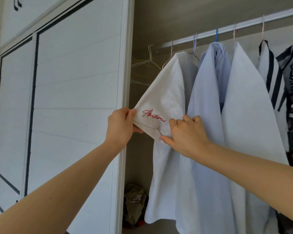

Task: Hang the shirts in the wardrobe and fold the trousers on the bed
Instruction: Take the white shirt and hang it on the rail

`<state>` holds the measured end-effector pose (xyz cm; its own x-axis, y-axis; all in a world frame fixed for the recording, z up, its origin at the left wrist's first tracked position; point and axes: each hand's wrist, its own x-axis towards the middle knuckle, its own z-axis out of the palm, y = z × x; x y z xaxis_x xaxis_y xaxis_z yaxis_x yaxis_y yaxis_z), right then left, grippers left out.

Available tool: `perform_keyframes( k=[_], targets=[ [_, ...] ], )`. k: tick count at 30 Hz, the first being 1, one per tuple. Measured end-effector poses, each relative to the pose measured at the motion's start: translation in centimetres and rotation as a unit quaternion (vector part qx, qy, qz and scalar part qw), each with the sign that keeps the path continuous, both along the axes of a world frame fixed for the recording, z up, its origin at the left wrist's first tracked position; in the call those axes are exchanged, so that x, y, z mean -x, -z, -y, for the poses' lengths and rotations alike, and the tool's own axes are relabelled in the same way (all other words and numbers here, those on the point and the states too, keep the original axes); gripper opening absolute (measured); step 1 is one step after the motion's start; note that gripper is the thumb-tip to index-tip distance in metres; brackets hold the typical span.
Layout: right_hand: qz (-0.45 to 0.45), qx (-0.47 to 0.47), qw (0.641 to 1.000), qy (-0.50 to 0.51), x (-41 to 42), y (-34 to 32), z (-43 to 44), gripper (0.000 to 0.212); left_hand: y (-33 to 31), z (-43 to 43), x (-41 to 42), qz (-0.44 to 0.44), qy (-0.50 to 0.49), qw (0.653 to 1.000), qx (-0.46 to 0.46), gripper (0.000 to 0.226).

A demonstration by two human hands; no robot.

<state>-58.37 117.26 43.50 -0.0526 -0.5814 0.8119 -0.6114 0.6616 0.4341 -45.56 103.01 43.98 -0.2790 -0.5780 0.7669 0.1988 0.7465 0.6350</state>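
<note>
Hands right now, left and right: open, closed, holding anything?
Left hand: pinches the sleeve hem of the white shirt.
Right hand: grips the same hem, thumb underneath.

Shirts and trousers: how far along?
Done: shirts hang on the rail, including a blue shirt. In hand: left hand and right hand pinch the sleeve of the lettered shirt, itself already hung. Left: trousers and bed are out of view, so unknown.
</note>
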Motion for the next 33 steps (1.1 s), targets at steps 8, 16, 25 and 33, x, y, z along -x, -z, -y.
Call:
perform_keyframes(
  k=[8,16,25,33],
  targets=[
    [-0.088,-0.074,0.993,-0.014,0.3,0.5,0.7,0.034,-0.3,1.1,-1.0,0.003,-0.040,0.999,0.004,0.021],
    [-0.206,-0.111,0.967,-0.098,-0.4,2.8,-1.2,0.015,0.3,1.7,-1.9,0.066,-0.105,0.988,0.089,0.019],
    [-0.116,-0.072,0.980,-0.147,-6.8,2.8,1.4,0.032,4.6,2.1,-5.1,0.221,-0.246,0.902,0.277,0.035],
    [-0.040,-0.117,0.959,-0.254,-12.4,10.5,9.0,0.043,13.9,4.8,-13.8,0.363,-0.299,0.855,0.219,0.039]
  ],
)
